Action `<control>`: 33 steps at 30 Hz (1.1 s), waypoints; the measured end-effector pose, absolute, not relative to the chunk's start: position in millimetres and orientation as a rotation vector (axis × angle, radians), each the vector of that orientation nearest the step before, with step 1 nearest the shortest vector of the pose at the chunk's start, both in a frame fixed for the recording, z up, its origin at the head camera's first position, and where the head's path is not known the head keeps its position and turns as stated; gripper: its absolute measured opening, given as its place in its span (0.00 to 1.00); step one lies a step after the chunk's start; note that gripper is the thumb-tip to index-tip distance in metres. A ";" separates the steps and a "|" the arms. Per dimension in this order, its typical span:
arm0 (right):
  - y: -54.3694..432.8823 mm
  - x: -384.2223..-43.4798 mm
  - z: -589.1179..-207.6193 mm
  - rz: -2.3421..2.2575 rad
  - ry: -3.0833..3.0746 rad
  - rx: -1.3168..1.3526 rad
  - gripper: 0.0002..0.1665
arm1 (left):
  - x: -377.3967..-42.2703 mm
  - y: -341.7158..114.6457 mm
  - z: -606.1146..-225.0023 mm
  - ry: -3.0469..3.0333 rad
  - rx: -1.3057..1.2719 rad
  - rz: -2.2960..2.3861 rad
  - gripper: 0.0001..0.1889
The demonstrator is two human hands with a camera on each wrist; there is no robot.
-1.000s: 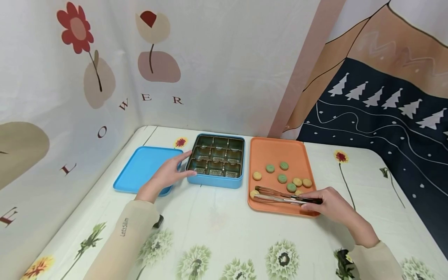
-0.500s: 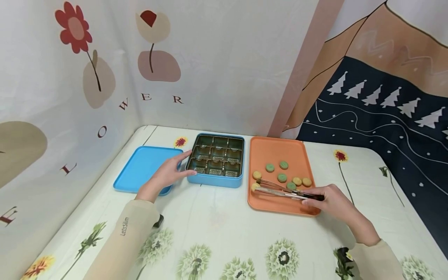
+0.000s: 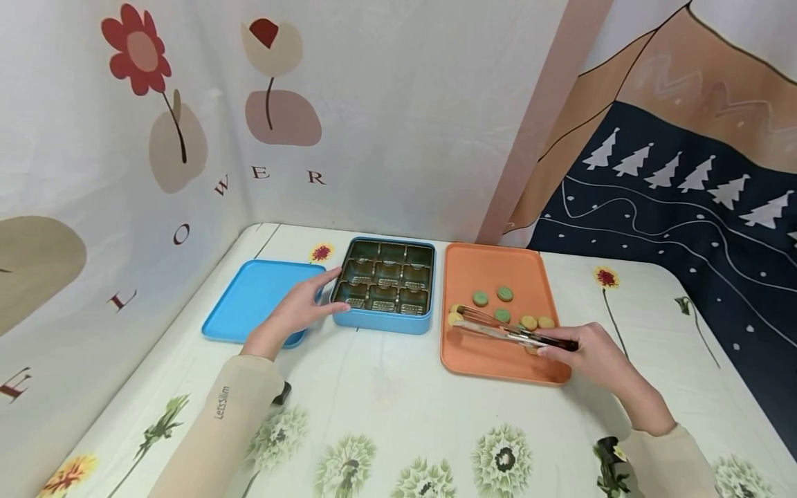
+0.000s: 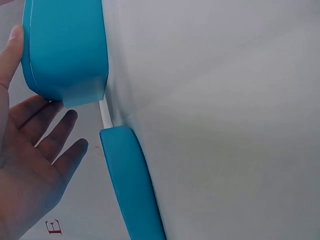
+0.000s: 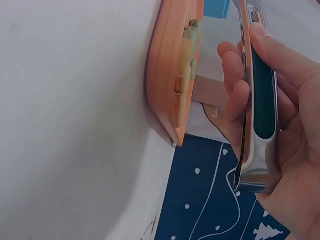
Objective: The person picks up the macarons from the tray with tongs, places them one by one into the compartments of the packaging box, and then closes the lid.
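My left hand (image 3: 303,304) rests at the left side of a blue box (image 3: 382,322), fingers spread and nearly straight. Thumb and index finger touch the box's near-left corner; the left wrist view shows the other fingers loose beside it. A brown insert (image 3: 389,274) divides the box into bare compartments. In my right hand (image 3: 594,353) I hold metal tongs (image 3: 510,333) over an orange tray (image 3: 492,363). A round yellow cookie (image 3: 455,319) is at their tips, partly covering another yellow one. Green cookies (image 3: 504,294) and yellow cookies (image 3: 528,323) lie around the tongs, some partly hidden.
A blue lid (image 3: 255,297) lies left of the box, under my left wrist. The table has a white flowered cloth (image 3: 386,401). A printed curtain (image 3: 398,124) stands behind the box and tray.
The tongs have moved away from me across the tray, and the yellow cookie at their tips has shifted with them towards the other yellow one. My left hand has stayed put.
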State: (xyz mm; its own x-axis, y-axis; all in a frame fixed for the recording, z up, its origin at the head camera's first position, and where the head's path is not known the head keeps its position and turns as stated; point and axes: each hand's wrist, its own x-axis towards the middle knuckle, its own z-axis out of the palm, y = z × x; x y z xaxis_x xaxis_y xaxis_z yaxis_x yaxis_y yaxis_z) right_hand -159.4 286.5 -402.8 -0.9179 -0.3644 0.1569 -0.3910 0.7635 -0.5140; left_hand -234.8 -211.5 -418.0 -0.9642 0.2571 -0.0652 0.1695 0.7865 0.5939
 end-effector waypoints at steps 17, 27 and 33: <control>265.9 -169.0 -387.4 0.835 -2.897 0.572 0.18 | -233.4 -213.4 -416.9 2.843 0.344 0.921 0.48; 249.7 -174.9 -384.7 0.863 -2.887 0.574 0.18 | -233.7 -212.2 -416.1 2.853 0.352 0.893 0.48; 241.0 -179.5 -385.9 0.860 -2.905 0.574 0.19 | -234.3 -211.9 -416.7 2.857 0.352 0.877 0.48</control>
State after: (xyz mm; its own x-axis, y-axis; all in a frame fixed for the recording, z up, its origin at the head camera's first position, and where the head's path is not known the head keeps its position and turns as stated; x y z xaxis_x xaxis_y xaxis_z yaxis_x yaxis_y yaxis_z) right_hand -179.5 241.0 -385.9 -0.9289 -0.3344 0.1589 -0.3671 0.7753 -0.5140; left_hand -234.3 -211.9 -416.7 -0.9640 0.2596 -0.0577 0.1825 0.8035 0.5666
